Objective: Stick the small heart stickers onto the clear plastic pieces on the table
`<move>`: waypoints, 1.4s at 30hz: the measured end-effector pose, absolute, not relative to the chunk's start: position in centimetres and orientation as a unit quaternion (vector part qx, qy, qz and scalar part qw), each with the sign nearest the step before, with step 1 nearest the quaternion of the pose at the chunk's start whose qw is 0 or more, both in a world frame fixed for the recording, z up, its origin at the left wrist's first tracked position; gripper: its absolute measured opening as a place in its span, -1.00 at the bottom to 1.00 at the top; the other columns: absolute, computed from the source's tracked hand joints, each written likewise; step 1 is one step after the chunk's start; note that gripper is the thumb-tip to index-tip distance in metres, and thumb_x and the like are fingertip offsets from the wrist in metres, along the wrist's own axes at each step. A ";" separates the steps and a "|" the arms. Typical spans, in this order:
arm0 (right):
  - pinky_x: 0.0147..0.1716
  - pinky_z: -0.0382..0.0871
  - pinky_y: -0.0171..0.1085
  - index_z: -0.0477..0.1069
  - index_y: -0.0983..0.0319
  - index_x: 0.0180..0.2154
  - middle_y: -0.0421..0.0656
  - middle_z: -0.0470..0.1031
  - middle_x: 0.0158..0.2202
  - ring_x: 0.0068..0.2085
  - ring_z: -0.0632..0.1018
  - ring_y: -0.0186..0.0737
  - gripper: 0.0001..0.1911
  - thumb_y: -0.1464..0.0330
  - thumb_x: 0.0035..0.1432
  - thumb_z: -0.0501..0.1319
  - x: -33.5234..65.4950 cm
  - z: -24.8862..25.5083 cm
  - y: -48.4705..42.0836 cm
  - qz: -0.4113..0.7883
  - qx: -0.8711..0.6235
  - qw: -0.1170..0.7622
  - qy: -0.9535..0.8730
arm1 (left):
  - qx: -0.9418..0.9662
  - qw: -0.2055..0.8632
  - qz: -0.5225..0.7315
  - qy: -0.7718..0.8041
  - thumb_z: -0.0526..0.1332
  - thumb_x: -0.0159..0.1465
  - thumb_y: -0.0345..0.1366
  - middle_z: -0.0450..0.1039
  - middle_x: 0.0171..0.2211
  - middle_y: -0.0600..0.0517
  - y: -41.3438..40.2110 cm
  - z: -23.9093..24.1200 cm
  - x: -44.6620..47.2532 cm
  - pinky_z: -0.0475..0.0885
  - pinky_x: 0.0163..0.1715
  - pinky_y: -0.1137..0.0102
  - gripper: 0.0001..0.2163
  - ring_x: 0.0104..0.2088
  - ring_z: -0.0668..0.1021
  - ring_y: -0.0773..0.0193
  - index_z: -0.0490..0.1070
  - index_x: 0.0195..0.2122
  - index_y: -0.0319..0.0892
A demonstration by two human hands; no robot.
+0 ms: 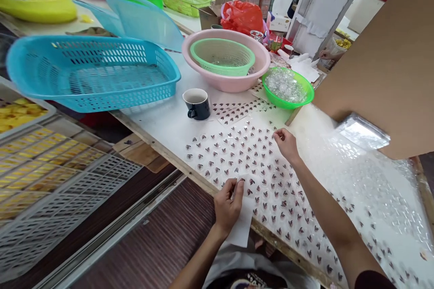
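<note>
My left hand (pixel 228 206) is at the table's front edge, thumb and fingers pinched on a white sheet of paper (pixel 243 222) that hangs past the edge. A small dark print shows by its fingertips. Farther right, my right hand (pixel 286 144) hovers low over the table with its fingertips pressed together; whatever they hold is too small to name. Spread between and around both hands are many small dark-and-pink printed pieces (pixel 249 149) in rows, on clear film or pale sheets. Behind them lies another printed sheet (pixel 233 110).
A dark mug (pixel 197 104) stands beside a blue basket (pixel 118 72). Behind are a pink basin (pixel 225 82) holding a green basket (pixel 222 56), and a green bowl (pixel 288 88) of clear plastic pieces. Clear film (pixel 383 189) and a cardboard panel (pixel 383 67) flank the right; crates (pixel 68 198) stand left.
</note>
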State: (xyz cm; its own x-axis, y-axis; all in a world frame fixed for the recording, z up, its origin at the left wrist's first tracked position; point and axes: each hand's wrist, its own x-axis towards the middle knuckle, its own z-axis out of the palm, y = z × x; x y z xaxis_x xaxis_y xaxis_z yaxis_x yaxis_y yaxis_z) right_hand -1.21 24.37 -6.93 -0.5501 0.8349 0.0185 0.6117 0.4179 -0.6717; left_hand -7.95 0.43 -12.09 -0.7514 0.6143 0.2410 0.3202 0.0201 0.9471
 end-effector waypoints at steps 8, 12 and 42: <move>-0.36 0.33 -0.28 0.43 0.18 -0.23 -0.20 0.46 -0.35 -0.35 0.45 -0.28 -0.63 0.06 0.06 0.35 3.9 -6.3 13.8 0.581 -0.285 0.124 -0.752 | 0.285 0.219 0.646 0.673 0.17 0.34 -0.09 0.15 -0.59 0.16 0.5 -11.1 -7.4 0.18 -0.56 0.47 -0.65 -0.57 0.22 0.38 0.26 -0.53 -0.16; -0.45 0.26 -0.29 0.41 0.19 -0.37 -0.23 0.41 -0.47 -0.44 0.38 -0.31 -0.64 0.02 0.10 0.30 5.5 -6.3 13.5 0.614 -0.302 0.127 -0.718 | 0.316 0.278 0.633 0.650 0.20 0.32 -0.08 0.19 -0.59 0.14 0.3 -10.6 -6.7 0.22 -0.54 0.47 -0.64 -0.55 0.27 0.38 0.27 -0.55 -0.17; -0.28 0.32 -0.23 0.46 0.13 -0.21 -0.16 0.42 -0.29 -0.33 0.39 -0.23 -0.85 0.24 0.19 0.25 7.5 -6.3 13.4 0.464 -0.309 0.176 -0.811 | 0.330 0.324 0.611 0.643 0.25 0.26 -0.14 0.40 -0.50 0.08 1.0 -10.1 -6.4 0.28 -0.47 0.47 -0.77 -0.49 0.39 0.35 0.46 -0.40 -0.21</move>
State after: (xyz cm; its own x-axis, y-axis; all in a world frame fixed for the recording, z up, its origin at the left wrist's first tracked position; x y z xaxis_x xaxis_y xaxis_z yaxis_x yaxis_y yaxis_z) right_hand 7.53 13.37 -6.29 -0.7471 0.6647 -0.0009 0.3376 0.3783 -0.8620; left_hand -6.45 1.00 -10.12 -0.5731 0.8194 -0.0141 0.0288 0.0373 0.9989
